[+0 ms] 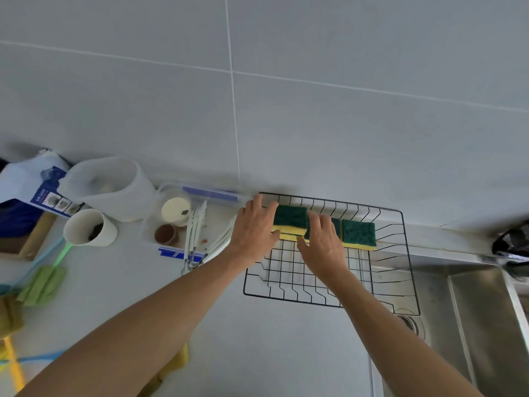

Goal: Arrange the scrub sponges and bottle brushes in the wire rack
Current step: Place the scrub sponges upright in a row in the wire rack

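A black wire rack (406, 253) sits on the counter, partly over the sink. Three green-and-yellow scrub sponges stand in a row along its back. My left hand (253, 229) grips the left sponge (289, 219) from its left side. My right hand (322, 242) covers most of the middle sponge (336, 224), fingers on it. The right sponge (358, 233) stands free. A green bottle brush (45, 279) lies on the counter at the far left, outside the rack, with a blue-handled brush (37, 357) near it.
Left of the rack a clear plastic tray (169, 247) holds small cups and white tongs. A white cup (88, 227), a clear jug (114, 190) and a blue-white bag (34, 184) stand further left. The steel sink (472, 310) lies right, a dark faucet (512, 245) above it.
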